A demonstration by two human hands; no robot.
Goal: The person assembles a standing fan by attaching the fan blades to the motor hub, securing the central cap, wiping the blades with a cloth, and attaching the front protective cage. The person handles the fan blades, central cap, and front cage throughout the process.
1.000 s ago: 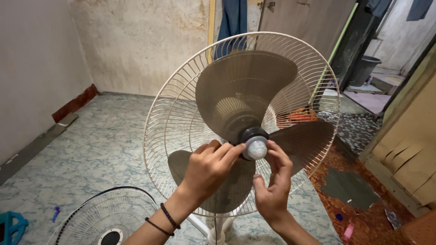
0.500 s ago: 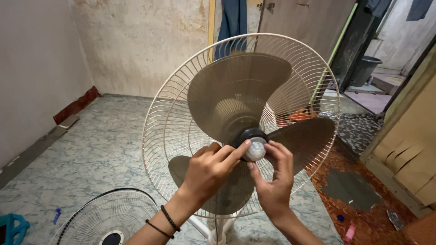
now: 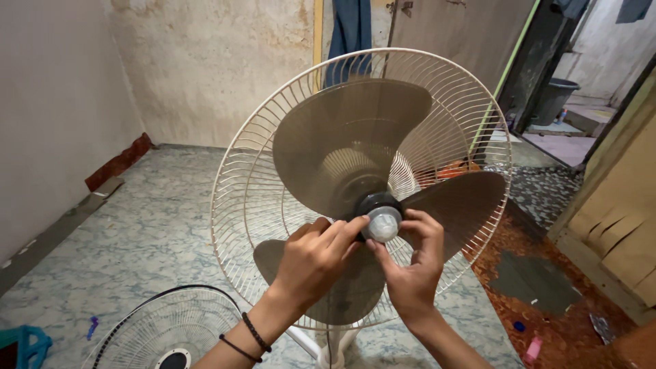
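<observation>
A standing fan faces me with its front cover off. Its cream wire rear guard (image 3: 236, 181) rings three dusty brown blades (image 3: 342, 137). At the hub sits a clear round blade cap (image 3: 383, 225) on a black collar. My left hand (image 3: 316, 256) rests against the lower blade, and its fingertips press the cap's left side. My right hand (image 3: 412, 263) pinches the cap from the right and below. Both hands grip the cap together.
The fan's detached front grille (image 3: 164, 328) lies on the marbled floor at lower left. The white fan stand (image 3: 328, 345) is below my wrists. A teal object (image 3: 20, 339) sits at far left. A doorway with a black bucket (image 3: 550, 99) opens at right.
The blades have turned slightly counter-clockwise, the top blade swinging left. My right fingers have shifted around the cap. Both hands stay on the hub.
</observation>
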